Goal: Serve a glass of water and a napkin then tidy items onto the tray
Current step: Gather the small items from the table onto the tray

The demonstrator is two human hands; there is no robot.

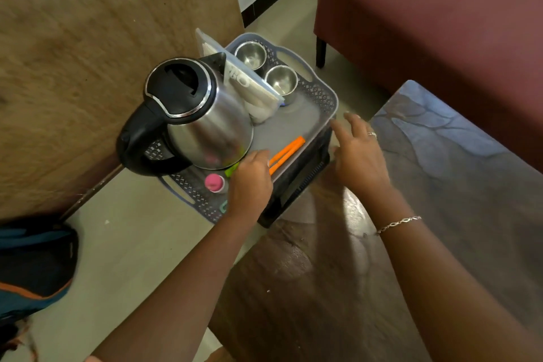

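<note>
A grey perforated tray [318,91] rests on a dark crate [296,185] beside the table. On it stand a steel kettle [202,114] with a black lid and handle, two steel cups [251,55] [280,81], and a clear packet of napkins [258,97]. An orange stick [289,150], a pink-capped item [214,182] and a green item [232,170] lie near the tray's near edge. My left hand [249,185] lies over the near rim with its fingers curled down by the kettle's base. My right hand [360,153] has its fingers spread at the tray's right corner.
A dark glossy table [426,244] fills the lower right. A maroon sofa [440,23] stands behind it. A brown wooden panel [102,53] is on the left and a dark bag [32,267] lies on the floor at lower left.
</note>
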